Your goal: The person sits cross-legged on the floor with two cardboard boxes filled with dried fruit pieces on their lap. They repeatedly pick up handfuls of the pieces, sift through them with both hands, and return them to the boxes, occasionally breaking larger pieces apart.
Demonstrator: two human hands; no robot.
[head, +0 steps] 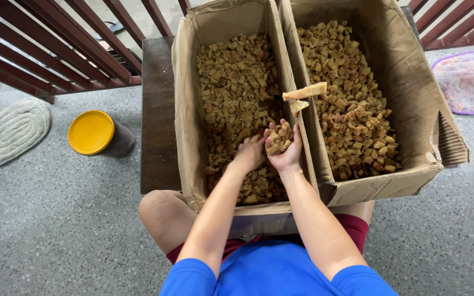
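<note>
Speckled floor (56, 219), left hand (249, 153) half-buried in crumbly pieces (237, 87), right hand (284, 147) cupping some

I see two boxes side by side on a low table (157, 109) ahead of my knees, their inner walls touching. My left hand (249, 153) is down in the pieces (237, 82) inside the left box (187, 109). My right hand (283, 145) is cupped palm up just beside it, against the shared wall, with a heap of chunks (278, 137) in it. Two strips (304, 92) sit over that wall, beyond the right hand. The right box (412, 82) holds more pieces. A jar (101, 134) stands on the floor left of the table, a mat (13, 130) further left, railing (56, 49) behind them. A rug (470, 82) lies right of the boxes.
</note>
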